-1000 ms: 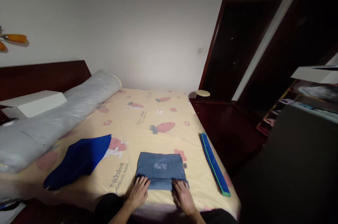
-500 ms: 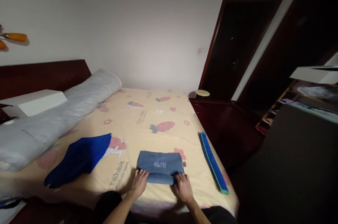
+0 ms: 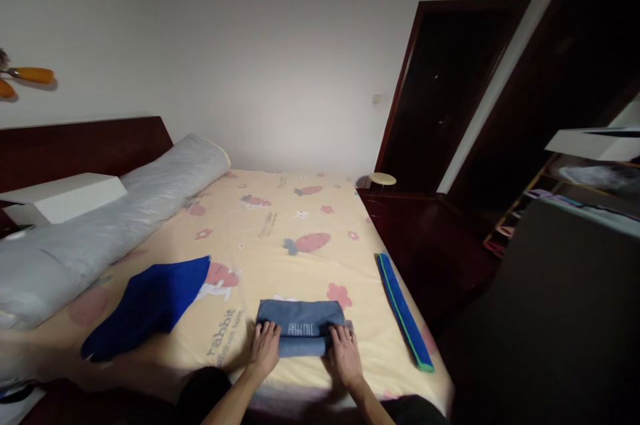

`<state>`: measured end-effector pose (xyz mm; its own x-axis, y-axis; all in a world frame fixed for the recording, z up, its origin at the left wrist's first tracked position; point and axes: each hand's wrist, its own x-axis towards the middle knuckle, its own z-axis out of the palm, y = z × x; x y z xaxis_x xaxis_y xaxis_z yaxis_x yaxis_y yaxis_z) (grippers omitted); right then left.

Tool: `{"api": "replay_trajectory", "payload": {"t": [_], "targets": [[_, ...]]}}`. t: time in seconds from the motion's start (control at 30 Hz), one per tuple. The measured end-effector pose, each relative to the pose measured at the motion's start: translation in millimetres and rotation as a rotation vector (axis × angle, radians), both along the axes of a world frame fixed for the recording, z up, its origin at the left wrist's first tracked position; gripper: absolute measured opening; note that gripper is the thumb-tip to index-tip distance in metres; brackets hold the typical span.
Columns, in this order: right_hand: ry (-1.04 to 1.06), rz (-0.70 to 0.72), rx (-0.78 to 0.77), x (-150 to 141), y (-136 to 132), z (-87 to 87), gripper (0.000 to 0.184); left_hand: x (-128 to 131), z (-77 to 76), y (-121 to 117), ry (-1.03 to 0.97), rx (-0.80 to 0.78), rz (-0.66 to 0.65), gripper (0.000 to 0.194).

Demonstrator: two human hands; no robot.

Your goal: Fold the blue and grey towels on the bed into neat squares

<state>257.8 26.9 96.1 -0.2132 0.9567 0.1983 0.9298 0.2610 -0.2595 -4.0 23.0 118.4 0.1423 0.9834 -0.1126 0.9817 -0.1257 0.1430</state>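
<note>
A grey-blue towel [image 3: 301,313] with white lettering lies on the bed in front of me, its near edge turned over into a roll. My left hand [image 3: 265,347] grips the left end of that roll, fingers curled over the top. At the right end, my right hand [image 3: 345,351] holds the roll the same way, beside a small tag at the towel's edge. The thumbs are mostly hidden. A crumpled dark blue cloth [image 3: 150,305] lies to the left. On the right, a long narrow blue folded cloth [image 3: 404,311] with green edging lies along the bed's side.
The bed [image 3: 260,258] has a yellow sheet with carrot and rabbit prints. A long grey bolster [image 3: 135,218] and a white box [image 3: 67,197] are by the headboard. A round stool [image 3: 383,179] stands near the dark door [image 3: 450,91]. A dark panel [image 3: 555,291] rises at right.
The towel's flat part has become shorter and its far edge is closer to my hands, as the near edge is rolled further over. Both hands stay on the roll's ends.
</note>
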Motion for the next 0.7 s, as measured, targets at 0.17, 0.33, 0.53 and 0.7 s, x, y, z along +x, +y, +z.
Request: {"api": "replay_trajectory", "payload": {"t": [0.17,0.33,0.53,0.7], "targets": [[0.12,0.26,0.018,-36.4,-12.0,-12.3,0.047,38.2,-18.3,-7.4,-0.059,0.104,-0.119,0.055],[0.11,0.262,-0.004,-47.1,-9.0,-16.5,0.046,46.1,-35.3,-7.3,-0.088,0.16,-0.164,0.054],[0.051,0.05,-0.017,11.7,6.1,-12.8,0.042,-19.3,-38.6,-1.1,-0.041,0.231,-0.1,0.045],[-0.005,0.006,-0.084,12.1,6.0,-12.2,0.044,-26.2,-35.7,0.4,0.013,0.167,-0.08,0.047]]}}
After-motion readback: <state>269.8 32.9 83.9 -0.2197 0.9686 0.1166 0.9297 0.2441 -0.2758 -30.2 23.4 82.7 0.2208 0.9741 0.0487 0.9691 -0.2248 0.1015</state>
